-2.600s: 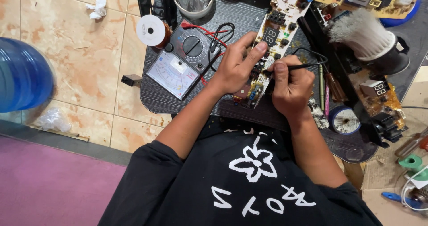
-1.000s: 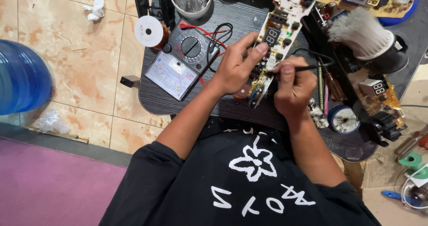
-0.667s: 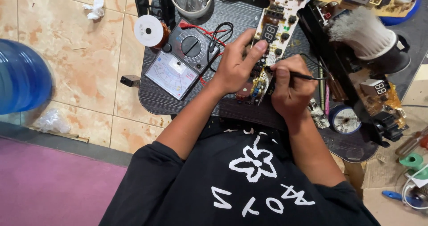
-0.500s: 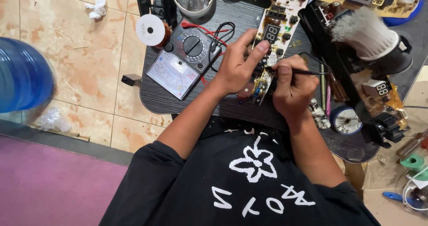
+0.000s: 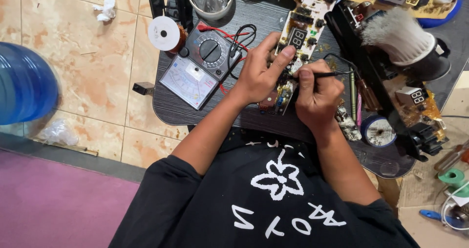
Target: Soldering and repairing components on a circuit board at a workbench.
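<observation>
- left hand (image 5: pixel 261 74) pins the circuit board (image 5: pixel 299 38) to the bench (image 5: pixel 171 108)
- right hand (image 5: pixel 317 94) pinches a thin black probe (image 5: pixel 326 74), tip on the board
- multimeter (image 5: pixel 200 64) sits at 9 o'clock of the hands

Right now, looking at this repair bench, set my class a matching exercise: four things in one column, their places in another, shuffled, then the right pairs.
Things:
1. multimeter
2. water jug
3. circuit board
4. slim tool

Places:
A. in the right hand
B. on the floor, far left
C. under the left hand
D. on the table, left of both hands

Pairs: 1-D, 2-B, 3-C, 4-A
</observation>
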